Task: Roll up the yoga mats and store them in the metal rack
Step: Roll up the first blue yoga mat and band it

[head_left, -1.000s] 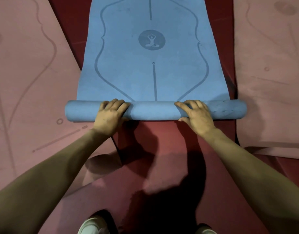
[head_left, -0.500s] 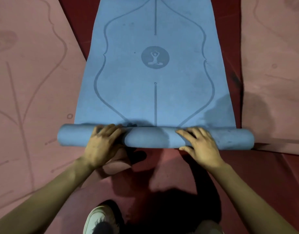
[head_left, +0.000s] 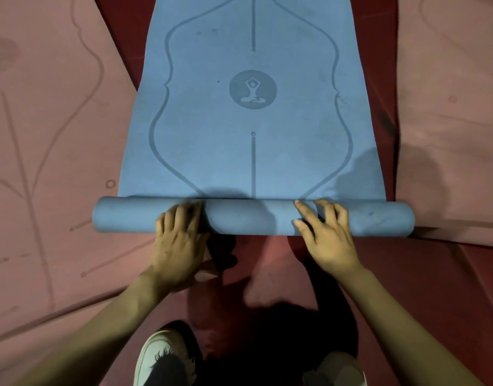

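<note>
A blue yoga mat (head_left: 253, 151) lies flat on the floor ahead of me, printed with a round seated-figure logo. Its near end is wound into a roll (head_left: 250, 218) that lies crosswise. My left hand (head_left: 181, 240) sits on the roll left of centre, with its fingers curled over the top. My right hand (head_left: 327, 235) presses on the roll right of centre, fingers spread and laid over it. No metal rack is in view.
Pink yoga mats lie flat on both sides, one at the left (head_left: 45, 162) and one at the right (head_left: 451, 121). The blue roll's ends overlap them. Dark red floor (head_left: 267, 274) shows between them. My white shoe (head_left: 161, 358) is at the bottom edge.
The roll has turned forward along the blue mat and looks thicker. Both hands have stayed on it. My white shoe has come further into view.
</note>
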A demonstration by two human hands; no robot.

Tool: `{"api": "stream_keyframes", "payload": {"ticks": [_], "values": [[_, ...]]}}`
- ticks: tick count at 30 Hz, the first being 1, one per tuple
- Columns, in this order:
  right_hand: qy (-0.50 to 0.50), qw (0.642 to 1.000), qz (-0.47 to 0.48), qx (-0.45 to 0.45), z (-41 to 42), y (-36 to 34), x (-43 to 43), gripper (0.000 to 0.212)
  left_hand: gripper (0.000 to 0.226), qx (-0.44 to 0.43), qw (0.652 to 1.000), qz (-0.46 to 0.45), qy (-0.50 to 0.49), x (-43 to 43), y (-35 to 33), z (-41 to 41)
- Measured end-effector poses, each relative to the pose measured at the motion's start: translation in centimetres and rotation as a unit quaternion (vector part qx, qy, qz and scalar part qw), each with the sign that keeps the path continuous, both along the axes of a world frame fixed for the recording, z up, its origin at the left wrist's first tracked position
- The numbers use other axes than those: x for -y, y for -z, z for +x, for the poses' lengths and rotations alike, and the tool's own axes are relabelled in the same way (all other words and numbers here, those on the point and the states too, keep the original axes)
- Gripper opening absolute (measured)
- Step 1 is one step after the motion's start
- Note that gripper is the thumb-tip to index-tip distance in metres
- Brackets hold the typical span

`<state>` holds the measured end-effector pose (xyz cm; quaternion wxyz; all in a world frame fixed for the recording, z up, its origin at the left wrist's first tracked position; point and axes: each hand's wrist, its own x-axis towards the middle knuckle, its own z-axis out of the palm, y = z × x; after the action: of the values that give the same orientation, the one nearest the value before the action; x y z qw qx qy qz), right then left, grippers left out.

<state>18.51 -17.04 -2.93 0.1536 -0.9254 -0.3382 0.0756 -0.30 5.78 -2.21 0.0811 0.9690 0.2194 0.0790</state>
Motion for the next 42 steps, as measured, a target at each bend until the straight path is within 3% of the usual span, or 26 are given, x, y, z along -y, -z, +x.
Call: {"api": "stream_keyframes", "payload": {"ticks": [4, 10, 13, 17, 23, 30, 33, 36, 42], "values": [[-0.007, 0.996, -0.037, 0.079, 0.7, 0.8, -1.3, 0.057, 0.050, -0.022, 0.999, -0.041, 0.004, 0.3, 0.7, 0.1], [0.039, 0.991, 0.026, 0.123, -2.0, 2.7, -1.1, 0.045, 0.047, -0.029, 0.996, -0.079, 0.000, -0.3, 0.5, 0.9], [0.024, 0.992, 0.032, 0.119, -2.3, 3.0, -0.7, 0.047, 0.043, -0.002, 0.998, -0.069, 0.012, -0.1, 0.4, 1.2], [0.000, 0.997, 0.016, 0.082, -0.3, 1.6, -1.4, 0.034, 0.049, 0.008, 0.996, -0.084, -0.002, -1.3, 0.1, 2.6], [0.043, 0.993, -0.036, 0.108, 1.0, 0.4, -2.9, 0.044, 0.051, -0.050, 0.998, 0.018, -0.020, -0.6, -0.5, 5.0], [0.019, 0.994, 0.007, 0.107, 1.9, 0.8, -2.9, 0.037, 0.055, -0.043, 0.997, -0.049, 0.036, -1.5, 0.5, 4.2], [0.029, 0.994, 0.012, 0.105, 1.7, 1.3, -2.1, 0.041, 0.051, -0.021, 0.996, -0.082, 0.011, -2.2, 0.1, 4.2], [0.051, 0.995, 0.021, 0.088, 1.5, 1.4, -1.4, 0.048, 0.050, -0.031, 0.998, -0.052, -0.017, -2.7, -0.3, 4.0], [0.013, 0.998, 0.058, 0.021, 4.2, 0.4, -1.3, 0.048, 0.042, 0.011, 0.997, -0.075, -0.035, -5.0, -0.3, 4.2]]}}
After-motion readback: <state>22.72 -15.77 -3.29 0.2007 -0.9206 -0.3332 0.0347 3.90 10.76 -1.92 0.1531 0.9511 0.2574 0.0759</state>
